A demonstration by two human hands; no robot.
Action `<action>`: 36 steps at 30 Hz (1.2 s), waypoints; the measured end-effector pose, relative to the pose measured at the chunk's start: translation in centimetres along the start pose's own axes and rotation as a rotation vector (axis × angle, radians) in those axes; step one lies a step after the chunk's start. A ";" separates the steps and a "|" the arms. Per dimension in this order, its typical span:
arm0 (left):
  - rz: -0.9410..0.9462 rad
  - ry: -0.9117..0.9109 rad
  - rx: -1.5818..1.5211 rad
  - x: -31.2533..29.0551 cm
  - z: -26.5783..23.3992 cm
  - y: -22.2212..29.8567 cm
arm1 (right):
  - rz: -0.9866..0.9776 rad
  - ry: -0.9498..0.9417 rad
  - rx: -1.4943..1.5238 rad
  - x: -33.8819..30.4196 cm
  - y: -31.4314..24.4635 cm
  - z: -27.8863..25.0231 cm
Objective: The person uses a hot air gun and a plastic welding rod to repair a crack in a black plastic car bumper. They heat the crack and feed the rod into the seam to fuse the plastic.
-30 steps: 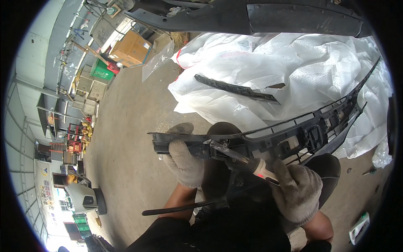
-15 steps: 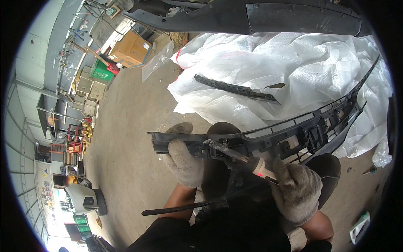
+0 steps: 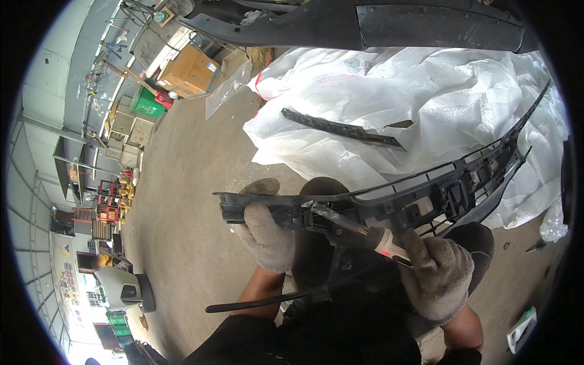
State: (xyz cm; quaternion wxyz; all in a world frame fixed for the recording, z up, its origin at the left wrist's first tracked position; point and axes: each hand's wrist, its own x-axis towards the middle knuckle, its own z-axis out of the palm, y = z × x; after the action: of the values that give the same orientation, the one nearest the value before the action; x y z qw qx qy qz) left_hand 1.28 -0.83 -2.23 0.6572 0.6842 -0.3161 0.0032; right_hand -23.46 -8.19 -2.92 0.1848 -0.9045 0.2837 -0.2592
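In the head view, a long black plastic panel (image 3: pixel 380 213) is positioned from centre to right of the frame, its left end pinched in the grip of the left hand (image 3: pixel 266 234). A tubular tool (image 3: pixel 368 236) is clasped by the right hand (image 3: pixel 439 277). Tool application at centre frame is apparently in hand; steady support and controlled tip placement are called for. Tip contact cannot be confirmed.
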 end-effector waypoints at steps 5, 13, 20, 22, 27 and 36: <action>-0.008 0.015 0.002 0.0 0.2 -0.1 | -0.004 0.015 -0.020 0.1 0.1 0.2; 0.008 0.016 0.001 0.0 0.2 -0.2 | -0.025 0.005 -0.006 0.2 0.3 0.1; 0.030 -0.015 -0.042 0.0 0.1 -0.5 | -0.121 0.036 -0.042 0.5 0.8 0.5; 0.021 -0.025 -0.060 -0.1 0.5 -0.7 | -0.118 0.041 -0.053 0.5 0.9 0.6; 0.023 -0.019 -0.059 0.1 0.2 0.1 | -0.131 0.043 -0.056 0.9 0.7 0.4; 0.001 -0.045 -0.079 0.0 -0.1 -0.3 | -0.059 0.043 -0.069 0.7 0.7 -0.1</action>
State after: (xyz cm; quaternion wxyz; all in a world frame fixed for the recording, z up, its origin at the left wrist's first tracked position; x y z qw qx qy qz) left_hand 1.45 -0.73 -2.50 0.6766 0.6574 -0.3308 -0.0244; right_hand -23.25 -9.18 -2.94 0.1398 -0.9126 0.2696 -0.2739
